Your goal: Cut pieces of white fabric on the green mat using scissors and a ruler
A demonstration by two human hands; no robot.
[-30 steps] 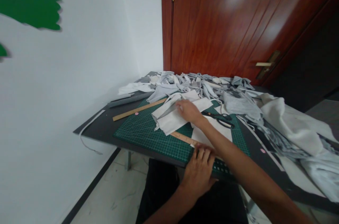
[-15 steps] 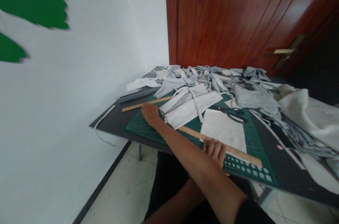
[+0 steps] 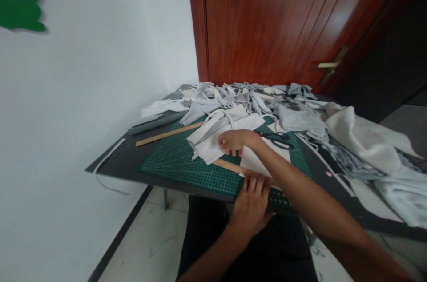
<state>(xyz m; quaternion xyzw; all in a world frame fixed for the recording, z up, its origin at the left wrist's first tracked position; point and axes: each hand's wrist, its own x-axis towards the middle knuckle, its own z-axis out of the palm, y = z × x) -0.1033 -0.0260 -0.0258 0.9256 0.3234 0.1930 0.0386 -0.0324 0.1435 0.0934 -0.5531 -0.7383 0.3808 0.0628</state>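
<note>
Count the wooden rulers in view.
2: a wooden ruler left of the white fabric, another ruler at the left hand; others could hide under the scraps.

cutting mat [image 3: 187,171]: green, white grid | fabric scraps [image 3: 300,119]: grey, white | door [image 3: 260,19]: red-brown woodgrain

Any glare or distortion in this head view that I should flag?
Head view: soft glare patches on the glossy wooden door; wide-angle bending tilts the table; the right hand and the cutting mat grid look reasonably sharp, with no heavy shadows.
</note>
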